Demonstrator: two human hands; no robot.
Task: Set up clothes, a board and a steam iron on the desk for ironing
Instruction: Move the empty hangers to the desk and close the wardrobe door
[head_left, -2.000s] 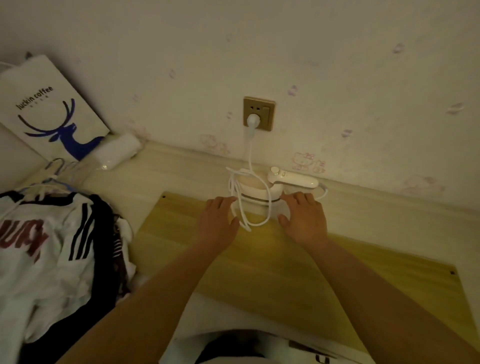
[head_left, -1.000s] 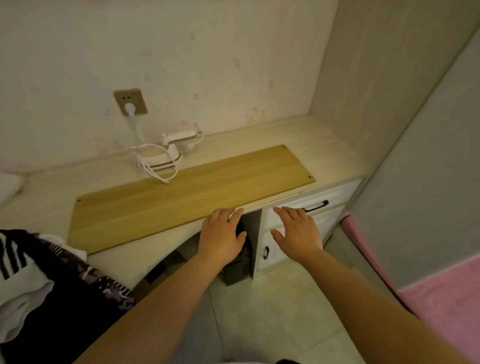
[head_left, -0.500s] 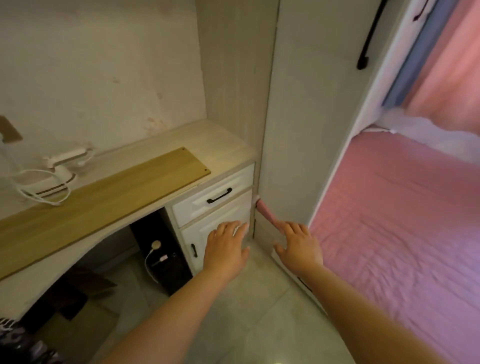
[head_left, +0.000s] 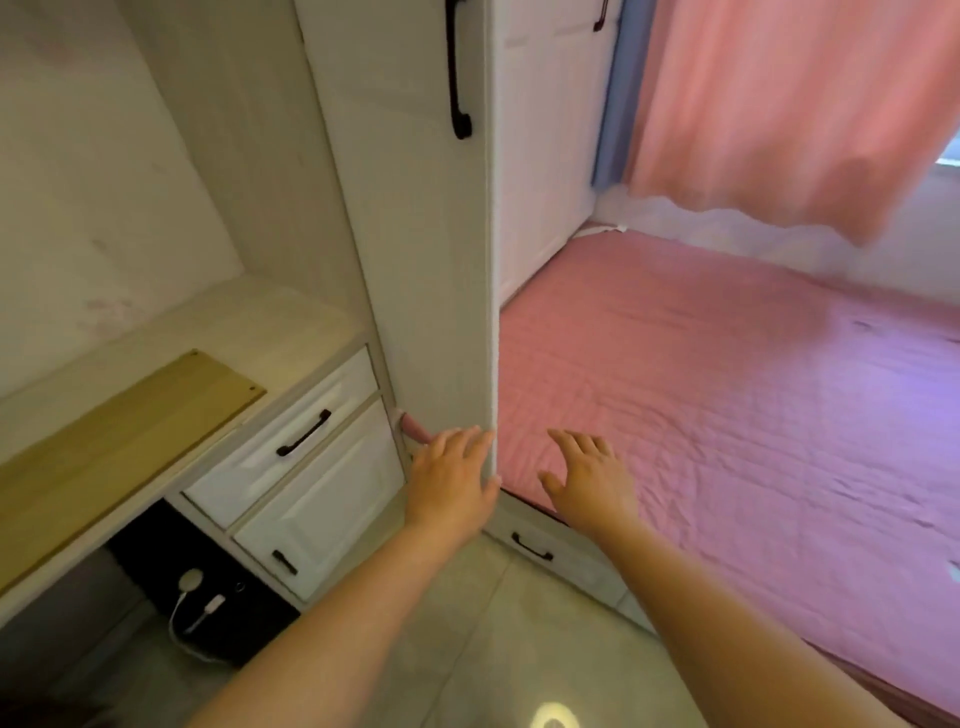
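The right end of the yellow wooden board (head_left: 119, 436) lies on the pale desk (head_left: 291, 317) at the left edge of the head view. The steam iron and the clothes are out of view. My left hand (head_left: 452, 480) hovers palm down in front of the tall cabinet's corner, fingers apart and holding nothing. My right hand (head_left: 587, 478) is stretched out over the near edge of the pink bed (head_left: 727, 415), fingers spread, also holding nothing.
A tall white cabinet (head_left: 431, 249) with a black handle stands between desk and bed. Two white drawers (head_left: 296, 431) sit under the desk's right end, a dark box with a white cable (head_left: 200, 608) below. A bed drawer (head_left: 535, 545) faces the tiled floor. Pink curtain (head_left: 789, 104) hangs behind.
My view has swung right from the desk to the bed. The iron, socket and clothes have left the view. Both hands came off the iron and moved right, still holding nothing.
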